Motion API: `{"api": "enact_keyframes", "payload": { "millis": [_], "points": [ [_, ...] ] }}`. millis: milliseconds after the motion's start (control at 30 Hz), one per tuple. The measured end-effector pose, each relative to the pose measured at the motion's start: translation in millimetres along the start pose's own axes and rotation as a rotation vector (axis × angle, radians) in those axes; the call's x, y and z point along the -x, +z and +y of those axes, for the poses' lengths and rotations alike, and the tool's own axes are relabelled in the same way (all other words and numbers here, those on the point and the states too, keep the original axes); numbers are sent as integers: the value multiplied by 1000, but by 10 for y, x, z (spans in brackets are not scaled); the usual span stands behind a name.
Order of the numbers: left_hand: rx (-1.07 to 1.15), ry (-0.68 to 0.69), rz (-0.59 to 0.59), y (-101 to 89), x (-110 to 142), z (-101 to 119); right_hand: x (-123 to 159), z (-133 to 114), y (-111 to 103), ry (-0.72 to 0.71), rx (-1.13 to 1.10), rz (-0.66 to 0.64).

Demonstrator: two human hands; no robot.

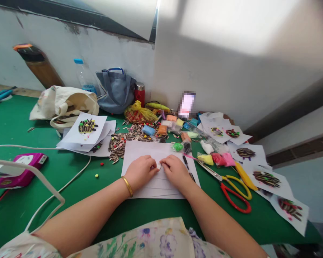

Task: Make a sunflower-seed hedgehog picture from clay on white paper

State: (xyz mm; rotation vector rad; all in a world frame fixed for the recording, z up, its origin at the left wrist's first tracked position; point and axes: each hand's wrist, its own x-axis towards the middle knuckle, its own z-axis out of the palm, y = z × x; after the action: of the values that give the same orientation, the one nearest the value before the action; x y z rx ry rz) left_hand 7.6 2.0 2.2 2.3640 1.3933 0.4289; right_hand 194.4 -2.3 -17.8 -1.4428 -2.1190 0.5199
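Note:
My left hand (141, 172) and my right hand (175, 172) meet over a stack of white paper (148, 191). Between their fingertips is a small white lump of clay (159, 166), pinched from both sides and partly hidden by the fingers. A gold bracelet (127, 186) circles my left wrist. Just right of my right hand, a black pen (185, 162) lies on the paper. Sunflower seeds (117, 145) are heaped beyond the paper to the left. Packets of coloured clay, including a green one (177, 147) and a white one (206, 147), lie behind and to the right.
Scissors (223, 179) with red and yellow handles lie at right, beside seed-decorated sheets (269, 179). More decorated sheets (87, 130) are stacked at left. A white cable (70, 182) crosses the green table (104, 215). Bags and a phone (187, 104) stand along the wall.

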Motion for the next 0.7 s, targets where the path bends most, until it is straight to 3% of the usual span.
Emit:
{"api": "enact_keyframes", "payload": {
  "millis": [700],
  "points": [
    [-34, 14, -1, 3, 6, 6, 59, -33, -49, -56, 75, -12]
  ]
}}
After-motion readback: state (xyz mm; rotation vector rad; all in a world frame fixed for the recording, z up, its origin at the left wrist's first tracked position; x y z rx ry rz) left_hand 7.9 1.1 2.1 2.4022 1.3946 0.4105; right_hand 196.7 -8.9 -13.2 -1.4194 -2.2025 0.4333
